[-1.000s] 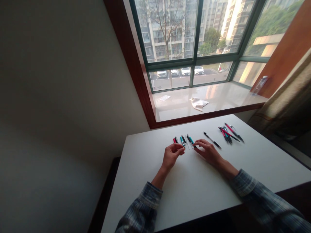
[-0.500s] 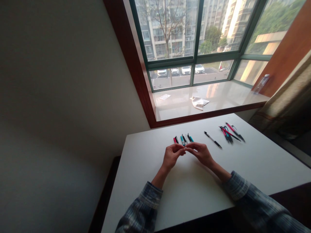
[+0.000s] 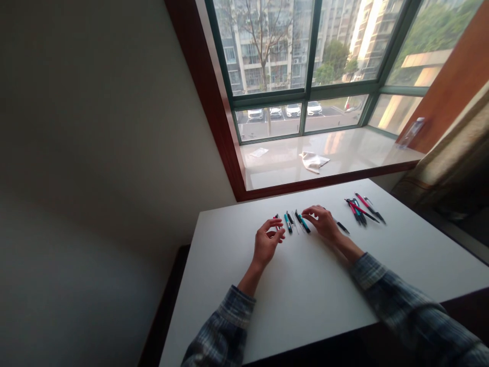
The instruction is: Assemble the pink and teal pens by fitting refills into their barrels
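Note:
My left hand hovers over the table with its fingers curved and apart, partly covering a red and black pen piece. I make out nothing held in it. To its right lie teal and black pen parts and a thin pale rod. My right hand is beside a dark pen with a teal part, thumb and forefinger bent and slightly apart, with no held thing visible. Its palm and wrist hide most of a black pen.
On the white table, several red, teal and black pens lie in a pile at the right. A crumpled cloth and a clear bottle are on the windowsill. A wall borders the left.
My hands have come apart from a shared pinch on a tiny pale piece. The right moved right and away from me, covering much of the lone black pen; the left shifted slightly left.

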### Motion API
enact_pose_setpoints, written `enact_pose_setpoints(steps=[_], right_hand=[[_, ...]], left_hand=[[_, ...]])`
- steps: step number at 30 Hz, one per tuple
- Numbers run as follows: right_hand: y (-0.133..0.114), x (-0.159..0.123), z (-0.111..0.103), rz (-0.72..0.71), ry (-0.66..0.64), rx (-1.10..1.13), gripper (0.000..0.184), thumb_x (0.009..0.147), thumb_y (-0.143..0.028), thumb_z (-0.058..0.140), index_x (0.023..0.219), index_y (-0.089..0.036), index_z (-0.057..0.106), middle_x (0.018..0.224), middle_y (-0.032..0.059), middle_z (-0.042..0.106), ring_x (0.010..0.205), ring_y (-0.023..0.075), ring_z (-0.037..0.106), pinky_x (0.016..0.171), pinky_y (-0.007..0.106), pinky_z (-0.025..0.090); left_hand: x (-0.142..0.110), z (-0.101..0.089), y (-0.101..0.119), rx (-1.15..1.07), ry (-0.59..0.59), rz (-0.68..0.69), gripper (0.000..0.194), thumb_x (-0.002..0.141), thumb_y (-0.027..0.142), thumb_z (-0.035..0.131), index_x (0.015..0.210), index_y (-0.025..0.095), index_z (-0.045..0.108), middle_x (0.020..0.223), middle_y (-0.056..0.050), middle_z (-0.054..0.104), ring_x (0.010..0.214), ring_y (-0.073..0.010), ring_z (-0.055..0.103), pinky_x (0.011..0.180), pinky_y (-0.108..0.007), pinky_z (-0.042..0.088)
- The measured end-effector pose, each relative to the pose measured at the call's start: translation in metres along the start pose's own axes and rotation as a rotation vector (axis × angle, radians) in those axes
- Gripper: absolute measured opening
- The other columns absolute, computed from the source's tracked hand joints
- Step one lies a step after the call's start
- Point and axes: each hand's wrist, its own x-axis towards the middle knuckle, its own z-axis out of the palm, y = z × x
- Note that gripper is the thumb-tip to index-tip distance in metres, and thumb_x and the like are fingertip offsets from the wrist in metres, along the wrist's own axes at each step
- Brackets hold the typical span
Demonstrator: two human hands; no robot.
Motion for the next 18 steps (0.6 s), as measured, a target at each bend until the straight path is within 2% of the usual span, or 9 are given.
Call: enact_pose_setpoints(steps=[7, 18], right_hand=[[0.014, -0.003, 0.006, -0.141, -0.103, -0.059, 0.020, 0.101, -0.033, 0.059, 0.096, -0.024, 0.076, 0.091, 0.0073, 0.074, 0.088, 0.0250, 0.064, 0.082, 0.039, 0.051], [0.015, -0.006, 0.001, -0.172, -0.115, -0.124, 0.015, 0.100, -0.023, 0.060, 0.099, -0.023, 0.075, 0.090, 0.0067, 0.073, 0.087, 0.0244, 0.065, 0.080, 0.037, 0.051]], left_hand=[[0.002, -0.002, -0.004, 0.050, 0.001, 0.005, 0.028, 0.083, 0.034, 0.075, 0.105, 0.017, 0.073, 0.109, -0.008, 0.073, 0.071, -0.0129, 0.068, 0.064, -0.025, 0.054], [0.003, -0.003, -0.003, 0.042, 0.005, 0.002, 0.026, 0.082, 0.033, 0.075, 0.103, 0.018, 0.074, 0.105, -0.007, 0.074, 0.073, -0.0136, 0.068, 0.065, -0.024, 0.051]])
